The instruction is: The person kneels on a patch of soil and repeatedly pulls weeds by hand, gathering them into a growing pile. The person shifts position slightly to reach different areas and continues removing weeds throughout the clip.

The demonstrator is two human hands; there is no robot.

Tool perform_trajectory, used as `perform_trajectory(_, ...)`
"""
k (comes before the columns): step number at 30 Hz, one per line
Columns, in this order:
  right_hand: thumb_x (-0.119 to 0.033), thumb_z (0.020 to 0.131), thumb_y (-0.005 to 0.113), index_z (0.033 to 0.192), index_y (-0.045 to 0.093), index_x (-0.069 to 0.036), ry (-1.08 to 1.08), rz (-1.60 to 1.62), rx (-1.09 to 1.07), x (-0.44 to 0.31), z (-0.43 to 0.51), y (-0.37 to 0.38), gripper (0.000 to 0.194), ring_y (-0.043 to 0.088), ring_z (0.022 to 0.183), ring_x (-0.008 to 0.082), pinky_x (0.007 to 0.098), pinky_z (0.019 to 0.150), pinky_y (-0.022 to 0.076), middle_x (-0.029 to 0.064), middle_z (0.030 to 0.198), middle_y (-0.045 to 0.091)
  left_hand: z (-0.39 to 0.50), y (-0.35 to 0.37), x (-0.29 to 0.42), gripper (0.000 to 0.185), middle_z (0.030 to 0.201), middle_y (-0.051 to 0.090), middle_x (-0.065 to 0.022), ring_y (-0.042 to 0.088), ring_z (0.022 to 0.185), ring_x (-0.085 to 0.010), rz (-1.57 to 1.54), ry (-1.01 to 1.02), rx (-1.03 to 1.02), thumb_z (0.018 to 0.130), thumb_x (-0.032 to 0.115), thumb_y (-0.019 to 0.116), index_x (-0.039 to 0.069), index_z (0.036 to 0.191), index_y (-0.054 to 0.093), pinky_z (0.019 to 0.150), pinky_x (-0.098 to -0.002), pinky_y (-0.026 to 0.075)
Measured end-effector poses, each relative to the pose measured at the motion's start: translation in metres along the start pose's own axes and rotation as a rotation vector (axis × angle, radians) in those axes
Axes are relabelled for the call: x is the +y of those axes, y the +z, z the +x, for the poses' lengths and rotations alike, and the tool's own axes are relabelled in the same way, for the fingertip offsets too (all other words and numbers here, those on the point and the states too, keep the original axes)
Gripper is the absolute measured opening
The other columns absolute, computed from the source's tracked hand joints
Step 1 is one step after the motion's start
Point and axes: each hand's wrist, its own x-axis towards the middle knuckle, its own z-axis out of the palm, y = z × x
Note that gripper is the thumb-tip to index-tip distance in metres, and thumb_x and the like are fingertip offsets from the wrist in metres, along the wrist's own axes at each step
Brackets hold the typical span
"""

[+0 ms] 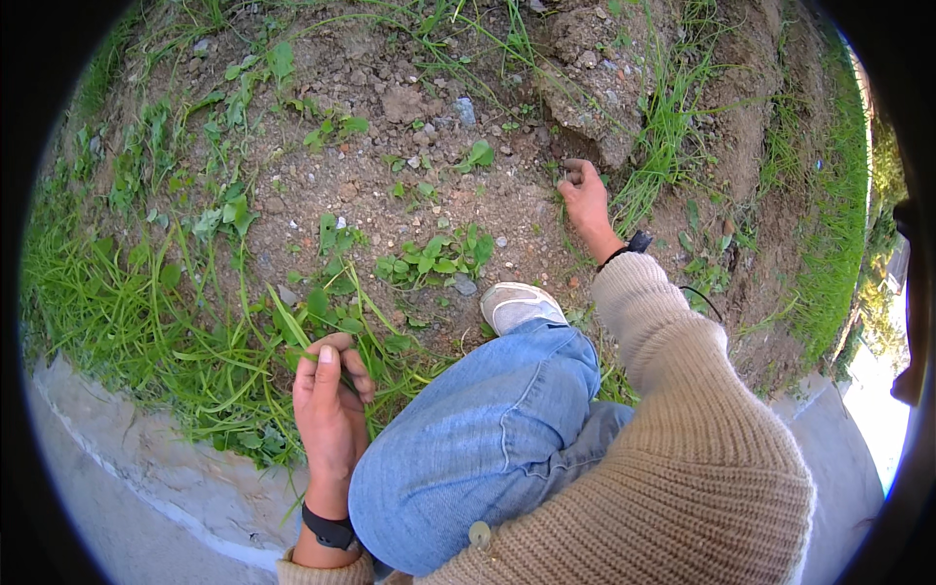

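Note:
My left hand (333, 384), palm up at the lower left, is closed on green grass blades (291, 322) between thumb and fingers. Further off, at the upper right, my right hand (585, 197) reaches down to the soil, its fingers curled beside a grass clump (662, 139). Whether it pinches a small plant there I cannot tell. Low broad-leaved weeds (439, 257) grow from the stony soil (409, 208) between the hands. My bent knee in blue jeans (468, 439) lies beside the left wrist.
A raised lump of earth (596, 95) stands just beyond the right hand. Dense grass (183, 351) covers the left side, bordered by a concrete edge (183, 497). My shoe (521, 307) rests on the soil. Small stones, among them a grey-blue one (464, 111), lie scattered about.

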Motion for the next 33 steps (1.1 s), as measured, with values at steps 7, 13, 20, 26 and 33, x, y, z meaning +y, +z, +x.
perform_trajectory(7, -0.007, 0.079, 0.064, 0.116, 0.06, -0.003, 0.173, 0.279, -0.059, -0.007, 0.015, 0.004, 0.037, 0.057, 0.075, 0.0158, 0.0302, 0.071, 0.0477, 0.0052, 0.083, 0.062, 0.001, 0.002, 0.001, 0.023, 0.081, 0.055, -0.0033, 0.049, 0.07, -0.0105, 0.009, 0.004, -0.001, 0.101, 0.023, 0.05, 0.003, 0.112, 0.057, 0.061, -0.0252, 0.04)
perform_trajectory(13, -0.02, 0.082, 0.068, 0.102, 0.067, -0.003, -0.164, -0.36, -0.049, -0.006, 0.03, 0.02, 0.027, 0.065, 0.085, 0.0362, 0.0429, 0.076, 0.0496, 0.02, 0.088, 0.068, 0.002, 0.003, 0.002, 0.023, 0.082, 0.056, -0.0028, 0.049, 0.07, -0.0104, 0.006, -0.017, 0.018, 0.101, 0.023, 0.05, 0.003, 0.112, 0.057, 0.062, -0.0254, 0.04)
perform_trajectory(20, -0.022, 0.092, 0.066, 0.094, 0.066, 0.0, 0.322, 0.165, -0.203, -0.001, 0.047, 0.014, 0.022, 0.057, 0.063, 0.0151, 0.033, 0.056, 0.0461, 0.0033, 0.076, 0.064, 0.003, 0.002, 0.001, 0.023, 0.082, 0.056, -0.0018, 0.049, 0.07, -0.0103, -0.005, -0.025, 0.021, 0.101, 0.023, 0.051, 0.004, 0.112, 0.057, 0.062, -0.025, 0.04)
perform_trajectory(26, -0.021, 0.097, 0.059, 0.108, 0.062, -0.003, 0.65, 0.894, -0.502, -0.016, 0.042, -0.006, 0.022, 0.056, 0.064, 0.0121, 0.0264, 0.055, 0.0493, 0.0031, 0.082, 0.062, 0.005, 0.002, 0.0, 0.023, 0.082, 0.056, -0.0012, 0.049, 0.07, -0.0098, 0.009, -0.024, 0.012, 0.101, 0.023, 0.051, 0.005, 0.113, 0.058, 0.062, -0.0248, 0.04)
perform_trajectory(33, -0.025, 0.101, 0.052, 0.117, 0.058, -0.001, 0.649, 1.071, -0.598, -0.062, 0.011, -0.001, 0.029, 0.058, 0.071, 0.0101, 0.0214, 0.055, 0.0494, 0.0033, 0.091, 0.062, 0.006, 0.005, 0.001, 0.024, 0.082, 0.057, -0.0004, 0.049, 0.069, -0.0093, 0.023, -0.052, 0.026, 0.101, 0.025, 0.052, 0.005, 0.112, 0.058, 0.062, -0.0246, 0.04)
